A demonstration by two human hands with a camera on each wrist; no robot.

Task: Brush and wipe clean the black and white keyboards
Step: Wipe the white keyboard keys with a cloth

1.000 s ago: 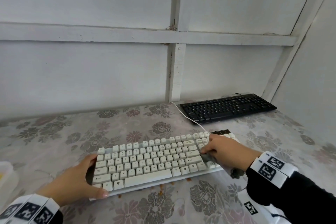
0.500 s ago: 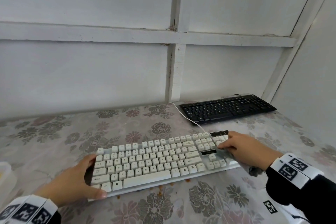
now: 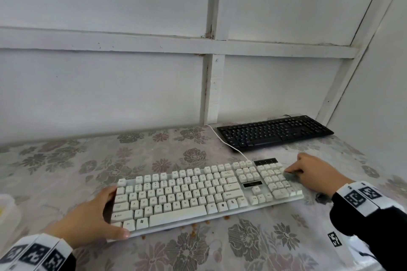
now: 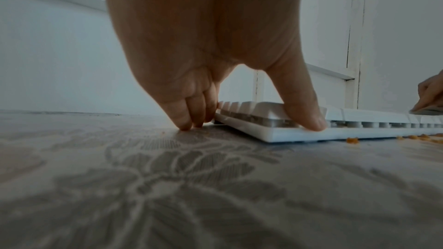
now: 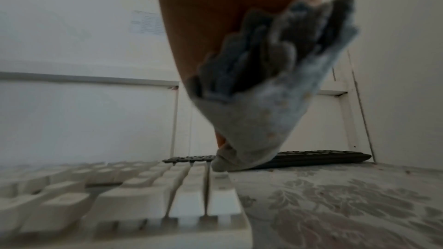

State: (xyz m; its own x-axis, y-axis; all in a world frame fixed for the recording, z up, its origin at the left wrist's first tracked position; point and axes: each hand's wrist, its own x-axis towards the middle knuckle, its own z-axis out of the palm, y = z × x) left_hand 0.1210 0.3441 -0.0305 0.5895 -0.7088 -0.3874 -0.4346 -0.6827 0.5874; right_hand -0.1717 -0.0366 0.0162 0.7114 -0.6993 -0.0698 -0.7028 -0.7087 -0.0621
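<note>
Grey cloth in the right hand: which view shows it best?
Right wrist view: the grey cloth fills the frame, bunched under the right hand. Head view shows almost none of it; left wrist catches only a sliver at its edge.

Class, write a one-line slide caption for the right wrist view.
Right hand presses a grey cloth onto the white keyboard's right edge; black keyboard behind.

Orange crumbs on flowered tablecloth

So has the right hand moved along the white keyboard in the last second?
Yes. The right hand, holding the grey cloth, has slid rightward from the main key block to the numpad's right edge of the white keyboard.
</note>
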